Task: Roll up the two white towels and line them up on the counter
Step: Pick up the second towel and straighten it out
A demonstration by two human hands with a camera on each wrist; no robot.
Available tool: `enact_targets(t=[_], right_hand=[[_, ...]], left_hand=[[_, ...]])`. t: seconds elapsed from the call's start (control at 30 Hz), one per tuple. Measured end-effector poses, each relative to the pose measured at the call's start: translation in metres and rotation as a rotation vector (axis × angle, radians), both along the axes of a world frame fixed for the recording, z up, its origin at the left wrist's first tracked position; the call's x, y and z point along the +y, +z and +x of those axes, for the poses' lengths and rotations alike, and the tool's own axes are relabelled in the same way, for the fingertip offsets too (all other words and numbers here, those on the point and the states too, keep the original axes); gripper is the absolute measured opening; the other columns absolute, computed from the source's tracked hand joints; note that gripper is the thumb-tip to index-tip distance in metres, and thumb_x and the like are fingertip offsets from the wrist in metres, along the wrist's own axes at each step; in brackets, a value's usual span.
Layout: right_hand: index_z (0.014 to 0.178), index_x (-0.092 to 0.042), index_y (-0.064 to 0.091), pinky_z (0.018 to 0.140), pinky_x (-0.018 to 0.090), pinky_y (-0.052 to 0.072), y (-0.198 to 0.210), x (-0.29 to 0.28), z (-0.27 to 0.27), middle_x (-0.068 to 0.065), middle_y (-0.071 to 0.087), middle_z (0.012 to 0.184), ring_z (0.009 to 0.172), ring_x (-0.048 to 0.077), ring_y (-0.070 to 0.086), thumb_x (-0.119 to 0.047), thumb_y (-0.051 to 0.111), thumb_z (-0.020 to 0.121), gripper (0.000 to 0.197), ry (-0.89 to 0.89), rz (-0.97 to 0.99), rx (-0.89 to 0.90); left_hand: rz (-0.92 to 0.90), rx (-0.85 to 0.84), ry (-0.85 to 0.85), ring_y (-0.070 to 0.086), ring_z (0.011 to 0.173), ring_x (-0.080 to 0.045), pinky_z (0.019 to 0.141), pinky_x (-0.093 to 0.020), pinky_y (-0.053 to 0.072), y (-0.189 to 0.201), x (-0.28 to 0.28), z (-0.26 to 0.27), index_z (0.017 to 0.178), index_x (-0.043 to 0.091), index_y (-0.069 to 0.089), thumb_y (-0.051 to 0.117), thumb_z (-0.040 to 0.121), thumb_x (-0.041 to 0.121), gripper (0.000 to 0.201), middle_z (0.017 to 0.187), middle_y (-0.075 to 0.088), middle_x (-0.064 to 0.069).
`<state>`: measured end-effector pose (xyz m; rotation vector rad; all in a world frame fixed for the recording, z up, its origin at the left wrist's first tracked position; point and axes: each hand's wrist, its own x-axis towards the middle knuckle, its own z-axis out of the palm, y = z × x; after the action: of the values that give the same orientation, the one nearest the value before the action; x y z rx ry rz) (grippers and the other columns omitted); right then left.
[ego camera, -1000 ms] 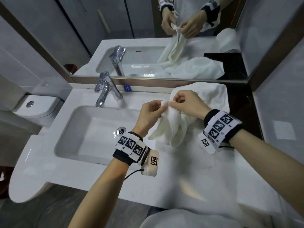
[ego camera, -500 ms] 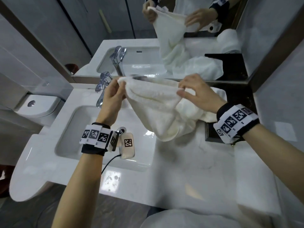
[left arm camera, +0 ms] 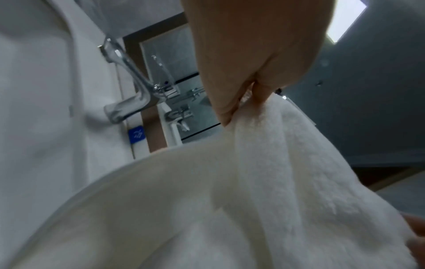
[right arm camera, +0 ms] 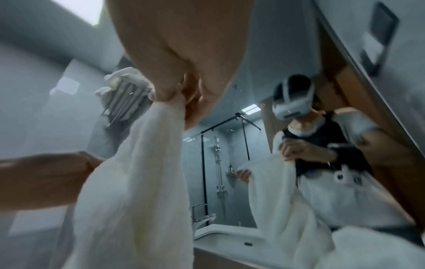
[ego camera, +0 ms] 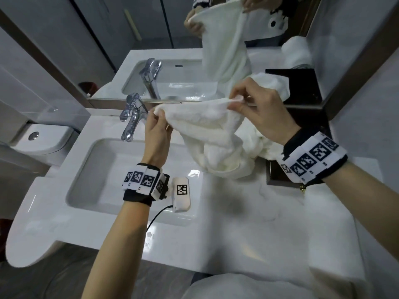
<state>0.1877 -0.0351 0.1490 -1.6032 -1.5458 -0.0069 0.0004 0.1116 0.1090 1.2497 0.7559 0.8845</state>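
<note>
We hold the towel [ego camera: 207, 134] up over the counter's [ego camera: 248, 223] back edge beside the sink [ego camera: 90, 173], left hand [ego camera: 156, 134] and right hand [ego camera: 259, 111] each pinching a top corner, its long edge stretched side to side, the rest seemingly sagging toward the counter.

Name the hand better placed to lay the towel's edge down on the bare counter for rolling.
Right, probably. The right hand pinches the towel above the open counter near the dark tray; the left hand pinches its corner over the sink.
</note>
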Motion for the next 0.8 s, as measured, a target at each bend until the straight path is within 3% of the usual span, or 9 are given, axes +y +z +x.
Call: enact_targets(t=[0.1,0.17,0.23,0.3,0.47,0.57,0.67,0.73,0.8], right_hand=[[0.110,-0.011,0.055,0.083,0.025,0.051,-0.004,0.003,0.006,0.001,0.061,0.104,0.095,0.020,0.059,-0.011,0.053,0.093,0.017,0.004,-0.109,0.292],[0.113,-0.012,0.053,0.081,0.027,0.053,-0.008,0.006,0.012,-0.001,0.058,0.110,0.098,0.015,0.058,-0.003,0.052,0.093,0.022,-0.020,-0.123,0.512],[0.118,-0.006,0.052,0.076,0.023,0.055,-0.013,0.010,0.017,0.002,0.062,0.105,0.091,0.007,0.062,-0.003,0.055,0.091,0.027,-0.084,-0.096,0.666],[0.121,-0.005,0.053,0.071,0.016,0.053,-0.019,0.014,0.021,0.002,0.065,0.098,0.080,-0.002,0.064,-0.005,0.058,0.090,0.031,-0.141,-0.089,0.778],[0.111,-0.004,0.061,0.078,0.021,0.054,-0.040,0.017,0.030,0.009,0.068,0.096,0.081,0.008,0.065,-0.009,0.064,0.087,0.025,-0.232,-0.122,0.868],[0.106,-0.009,0.062,0.083,0.022,0.053,-0.053,0.020,0.032,0.002,0.068,0.093,0.083,0.006,0.066,-0.013,0.064,0.087,0.019,-0.275,-0.128,0.892],[0.107,-0.003,0.063,0.095,0.037,0.048,-0.073,0.026,0.029,0.009,0.067,0.104,0.098,0.017,0.062,-0.022,0.060,0.091,0.025,-0.254,-0.206,1.028],[0.100,-0.001,0.064,0.086,0.036,0.048,-0.090,0.029,0.024,0.008,0.065,0.098,0.092,0.020,0.060,-0.031,0.062,0.089,0.032,-0.226,-0.381,1.024],[0.091,-0.005,0.060,0.072,0.029,0.040,-0.106,0.031,0.018,0.006,0.053,0.083,0.079,0.018,0.050,-0.037,0.067,0.084,0.033,-0.259,-0.559,0.931]], left_hand=[[0.084,0.006,0.039,0.051,0.082,-0.013,0.070,-0.025,0.044,0.010,0.009,0.000,0.104,0.007,0.048,0.034,0.103,0.017,0.017,0.097,0.054,-0.008],[0.143,0.054,0.034,0.052,0.087,-0.014,0.077,-0.028,0.046,0.012,0.014,-0.001,0.099,0.014,0.047,0.035,0.103,0.018,0.014,0.096,0.053,-0.007],[0.155,0.098,0.007,0.048,0.094,-0.022,0.085,-0.037,0.043,0.008,0.016,0.000,0.100,0.010,0.047,0.036,0.102,0.017,0.014,0.100,0.050,-0.014],[0.133,0.149,-0.019,0.048,0.094,-0.024,0.086,-0.041,0.042,0.002,0.018,-0.001,0.104,0.006,0.049,0.037,0.102,0.017,0.016,0.101,0.050,-0.015],[0.117,0.220,-0.100,0.065,0.086,-0.011,0.077,-0.026,0.054,-0.015,0.021,-0.007,0.116,-0.003,0.056,0.039,0.102,0.016,0.029,0.099,0.066,-0.007],[0.062,0.255,-0.104,0.061,0.093,-0.017,0.083,-0.033,0.051,-0.030,0.023,-0.001,0.121,-0.003,0.053,0.039,0.102,0.020,0.033,0.107,0.063,-0.011],[-0.025,0.271,-0.056,0.052,0.102,-0.019,0.093,-0.040,0.045,-0.048,0.023,0.009,0.119,0.005,0.047,0.037,0.102,0.023,0.027,0.113,0.056,-0.011],[-0.049,0.297,-0.042,0.052,0.104,-0.021,0.097,-0.042,0.044,-0.058,0.023,0.015,0.121,0.004,0.044,0.036,0.102,0.026,0.030,0.114,0.054,-0.012],[-0.039,0.333,-0.044,0.054,0.102,-0.023,0.092,-0.041,0.046,-0.065,0.026,0.016,0.122,0.000,0.044,0.036,0.102,0.029,0.036,0.111,0.056,-0.015]])
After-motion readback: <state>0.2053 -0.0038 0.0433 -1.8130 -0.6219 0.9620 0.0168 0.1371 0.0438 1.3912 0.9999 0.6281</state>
